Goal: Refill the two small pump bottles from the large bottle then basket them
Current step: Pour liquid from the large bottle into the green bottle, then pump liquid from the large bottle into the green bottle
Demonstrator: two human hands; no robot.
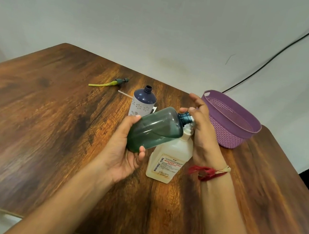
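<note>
Now my left hand (123, 152) grips the teal bottle (155, 131) by its base at frame centre, tilted, neck up-right. My right hand (202, 128) is at that neck, fingers loosely spread; whether it holds anything I cannot tell. Below stands the white bottle (169, 159); behind, the uncapped blue bottle (144, 101); right, the basket (234, 133); upper left, a loose pump (114, 84).

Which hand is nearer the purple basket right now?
Right. The right hand is just beside the basket, at the neck of the green bottle; the left hand grips its base, farther away.
</note>
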